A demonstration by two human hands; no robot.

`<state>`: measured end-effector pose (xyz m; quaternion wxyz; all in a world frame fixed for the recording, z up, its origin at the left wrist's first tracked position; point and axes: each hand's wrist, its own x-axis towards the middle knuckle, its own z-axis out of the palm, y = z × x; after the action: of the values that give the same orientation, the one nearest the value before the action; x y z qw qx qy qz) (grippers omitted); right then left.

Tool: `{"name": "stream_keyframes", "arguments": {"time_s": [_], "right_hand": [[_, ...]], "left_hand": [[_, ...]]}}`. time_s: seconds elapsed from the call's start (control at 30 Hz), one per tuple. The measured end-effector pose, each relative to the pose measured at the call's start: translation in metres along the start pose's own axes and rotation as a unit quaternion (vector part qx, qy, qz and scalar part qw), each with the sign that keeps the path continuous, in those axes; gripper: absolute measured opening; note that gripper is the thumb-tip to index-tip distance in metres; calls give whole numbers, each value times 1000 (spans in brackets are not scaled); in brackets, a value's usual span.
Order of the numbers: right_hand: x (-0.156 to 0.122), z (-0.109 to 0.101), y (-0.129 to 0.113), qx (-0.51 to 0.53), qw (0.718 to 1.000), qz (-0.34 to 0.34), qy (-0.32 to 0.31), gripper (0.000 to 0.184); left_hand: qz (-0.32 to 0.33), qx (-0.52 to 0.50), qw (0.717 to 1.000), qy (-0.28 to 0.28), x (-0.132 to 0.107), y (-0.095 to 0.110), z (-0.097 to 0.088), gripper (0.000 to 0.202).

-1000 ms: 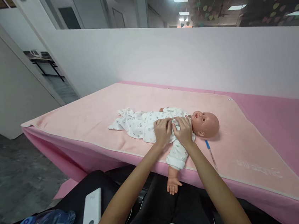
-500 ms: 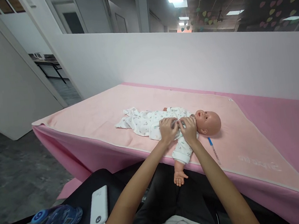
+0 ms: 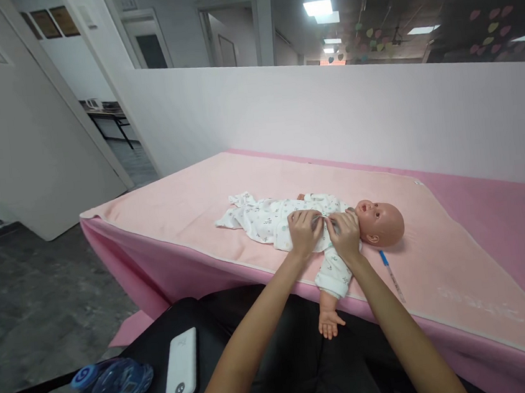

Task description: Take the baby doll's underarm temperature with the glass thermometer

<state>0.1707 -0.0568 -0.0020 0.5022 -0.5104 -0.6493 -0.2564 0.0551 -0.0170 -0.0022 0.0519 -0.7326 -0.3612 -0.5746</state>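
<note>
A baby doll (image 3: 382, 224) lies on its back, its head to the right, dressed in a white patterned baby outfit (image 3: 260, 218). Over the doll's chest, my left hand (image 3: 304, 229) is closed with its fingertips pinched together. Close beside it, my right hand (image 3: 344, 232) pinches too. A thin white tie (image 3: 323, 216) of the outfit shows between the two sets of fingertips; its ends are hidden by my fingers. The doll's near arm (image 3: 330, 314) hangs over the table edge, palm showing.
Right of my right forearm lies a thin stick with a blue cap (image 3: 391, 273), perhaps a thermometer. A pale pink mat (image 3: 184, 211) covers the pink-draped table. A white power bank (image 3: 181, 367) and a water bottle (image 3: 117, 380) rest on a black seat at lower left.
The whole view has shifted, so everything appears further right and slightly lower. Both hands keep pinching at the doll's chest, with little visible movement relative to it.
</note>
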Motion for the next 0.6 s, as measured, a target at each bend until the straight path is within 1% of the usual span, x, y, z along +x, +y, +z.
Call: {"name": "stream_keyframes", "arguments": {"time_s": [0.07,0.13,0.2,0.27,0.33,0.43,0.6], "right_hand": [[0,0,1,-1,1000,3,8,8],[0,0,1,0,1000,6,12,8],[0,1,2,2,1000,9,9,8],[1,1,2,3,1000,12,5,9],[1,1,3,4,1000,16,1,10],[1,1,3,7,1000,23,-6,11],[1,1,3,9,999,28,-13,13]], "left_hand": [[44,22,999,-16,5,-12,-6,14],[89,36,994,-55,8,-25,-15,20],[119,42,987,-98,10,-35,-23,19],[135,33,983,-122,9,-41,-28,16],[137,8,983,-122,6,-43,-29,13],[119,-30,988,-99,2,-41,-26,11],[68,-20,996,-58,0,-36,-24,14]]}}
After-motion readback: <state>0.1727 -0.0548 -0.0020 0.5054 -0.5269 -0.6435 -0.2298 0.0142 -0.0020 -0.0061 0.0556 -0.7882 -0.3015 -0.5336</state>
